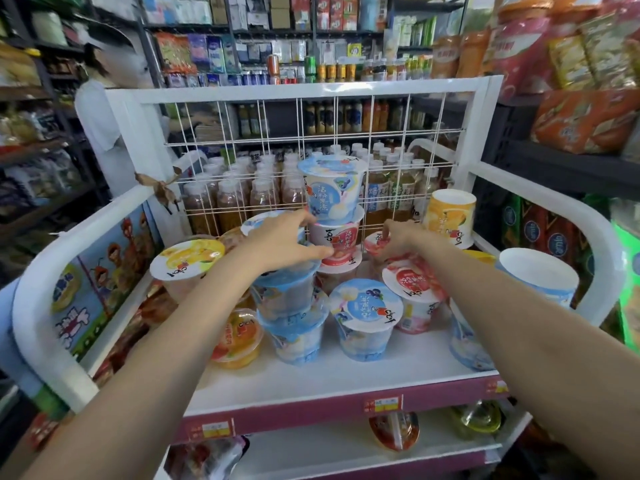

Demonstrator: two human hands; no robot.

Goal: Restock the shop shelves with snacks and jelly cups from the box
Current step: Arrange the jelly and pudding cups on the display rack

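Many jelly cups stand and lie stacked on the white top shelf (332, 372) of a wire-backed display rack. My left hand (284, 240) rests over a blue-lidded cup (263, 221) on top of a stack of blue cups (291, 306), fingers curled round its rim and reaching toward a red cup (337, 237). That red cup carries an upright blue cup (332, 188). My right hand (398, 239) grips the lid edge of a tilted red cup (375, 242) behind another red cup (414, 285). The box is not in view.
Yellow cups (187, 261) sit left, an orange-yellow cup (450, 216) and an upturned blue cup (540, 282) right. Bottled drinks (242, 195) stand behind the wire grid (311, 140). A person in white (104, 112) stands far left. Snack packs (585, 119) fill the right shelves.
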